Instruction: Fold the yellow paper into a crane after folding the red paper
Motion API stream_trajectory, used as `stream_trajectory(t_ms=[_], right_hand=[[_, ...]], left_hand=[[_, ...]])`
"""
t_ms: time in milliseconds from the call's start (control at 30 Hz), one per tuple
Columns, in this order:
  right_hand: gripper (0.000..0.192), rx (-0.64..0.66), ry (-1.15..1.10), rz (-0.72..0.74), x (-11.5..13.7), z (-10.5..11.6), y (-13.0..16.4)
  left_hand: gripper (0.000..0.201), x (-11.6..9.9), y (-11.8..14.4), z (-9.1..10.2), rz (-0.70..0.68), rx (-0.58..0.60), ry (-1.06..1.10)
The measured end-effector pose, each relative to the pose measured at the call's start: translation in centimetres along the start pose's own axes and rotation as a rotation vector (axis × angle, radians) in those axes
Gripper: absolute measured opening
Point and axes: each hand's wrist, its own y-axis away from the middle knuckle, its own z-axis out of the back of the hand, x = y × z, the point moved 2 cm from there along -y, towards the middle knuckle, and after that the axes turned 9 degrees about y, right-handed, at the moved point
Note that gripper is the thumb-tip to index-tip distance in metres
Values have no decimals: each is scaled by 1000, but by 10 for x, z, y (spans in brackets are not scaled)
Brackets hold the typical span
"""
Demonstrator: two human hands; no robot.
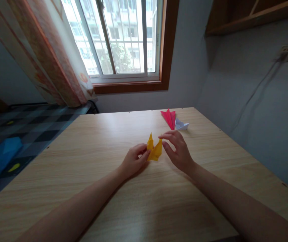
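A piece of folded yellow paper (156, 152), with two upright points, is held just above the wooden table (103, 141). My left hand (134, 159) pinches its left side between thumb and fingers. On the other side, my right hand (177, 150) has its fingers apart, with the index fingertip touching the tip of the paper's right point. The right thumb stands off the paper. Beyond my right hand lie a red paper plane (169, 118) and a white paper boat (181, 125), close together near the table's far edge.
To the left is a bed with a checked cover (30, 134) and a blue folded sheet (1, 154) on it. A curtain (50, 57) hangs beside the barred window (123, 40). On the right wall are a shelf (235, 27) and a socket with a cable (286, 52).
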Motion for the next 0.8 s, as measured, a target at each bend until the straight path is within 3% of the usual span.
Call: stream_trajectory(t_ms=[167, 400, 800], right_hand=[[25, 78, -66, 59, 3, 4, 1], [28, 344, -249, 68, -1, -5, 2], [29, 359, -501, -116, -5, -8, 4]], left_hand=[[30, -10, 4, -1, -43, 201, -45], [26, -8, 4, -2, -18, 363, 97], [29, 1, 3, 2, 93, 322, 111]])
